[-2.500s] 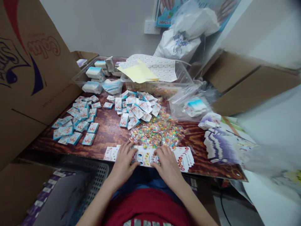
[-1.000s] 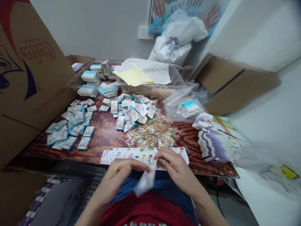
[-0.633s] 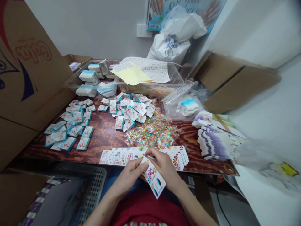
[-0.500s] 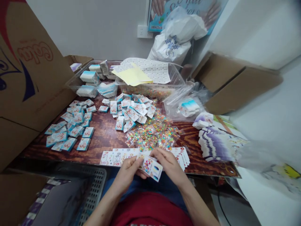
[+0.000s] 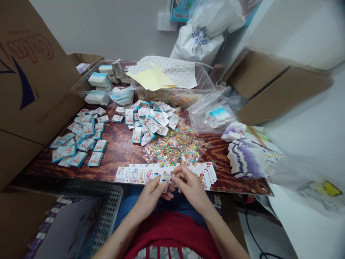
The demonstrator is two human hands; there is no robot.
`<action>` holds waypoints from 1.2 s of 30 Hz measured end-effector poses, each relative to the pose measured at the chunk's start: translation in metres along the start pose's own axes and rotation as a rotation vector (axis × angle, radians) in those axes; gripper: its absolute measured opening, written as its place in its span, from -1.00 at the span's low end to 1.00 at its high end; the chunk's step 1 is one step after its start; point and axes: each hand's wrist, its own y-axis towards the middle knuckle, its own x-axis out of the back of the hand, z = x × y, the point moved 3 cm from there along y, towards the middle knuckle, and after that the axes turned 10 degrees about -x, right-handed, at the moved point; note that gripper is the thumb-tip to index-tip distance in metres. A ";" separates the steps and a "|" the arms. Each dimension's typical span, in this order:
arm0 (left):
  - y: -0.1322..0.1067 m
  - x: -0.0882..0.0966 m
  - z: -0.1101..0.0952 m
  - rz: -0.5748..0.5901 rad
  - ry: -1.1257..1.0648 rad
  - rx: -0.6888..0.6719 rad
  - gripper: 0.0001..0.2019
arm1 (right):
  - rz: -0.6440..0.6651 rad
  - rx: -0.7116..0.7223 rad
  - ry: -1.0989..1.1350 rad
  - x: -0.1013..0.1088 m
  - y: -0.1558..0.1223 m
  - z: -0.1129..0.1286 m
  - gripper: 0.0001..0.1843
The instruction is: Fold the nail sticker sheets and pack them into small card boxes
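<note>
So the left hand [image 5: 151, 194] has one small printed card [image 5: 165, 178] pinched between thumb and fingers, just above the worktop's [image 5: 115, 144] near edge. Right hand [image 5: 191, 184] has its fingers curled in at the card's right edge, nearly together; can't tell if they're actually gripping it. Fingers hide part of the card. Below left there's one grey basket [image 5: 110, 205].

Behind the hands, one row of overlapping sticker sheets [image 5: 122, 174], partly covered, so no honest count. Next, one heap of candy packets [image 5: 175, 147], plus two piles of little boxes [image 5: 86, 138], way too jumbled to count, with one loose box [image 5: 118, 119] between them. Further back, two clear tubs, papers [image 5: 153, 77] lying over the right one. Big cardboard box [image 5: 40, 90] walls off the left side.
</note>
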 end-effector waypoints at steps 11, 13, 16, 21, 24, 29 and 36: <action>0.013 0.043 -0.015 -0.315 -0.008 -0.127 -0.60 | -0.250 0.313 -0.914 -0.006 0.008 0.005 -0.83; 0.013 0.045 -0.016 -0.328 -0.004 -0.132 -0.60 | -0.249 0.332 -0.977 -0.012 0.011 0.006 -0.73; 0.013 0.049 -0.017 -0.327 0.013 -0.139 -0.60 | -0.264 0.359 -0.930 -0.009 0.015 0.007 -0.76; 0.012 0.051 -0.017 -0.314 0.012 -0.150 -0.61 | -0.346 0.369 -0.799 0.013 0.021 0.008 -0.92; 0.013 0.051 -0.015 -0.308 0.001 -0.152 -0.61 | -0.363 0.356 -0.786 0.018 0.027 0.012 -0.83; 0.012 0.051 -0.014 -0.314 -0.003 -0.142 -0.59 | -0.312 0.358 -0.808 -0.003 0.040 0.018 -0.81; 0.007 0.054 -0.013 -0.291 0.003 -0.125 -0.58 | -0.357 0.366 -0.976 -0.033 0.049 0.007 -0.90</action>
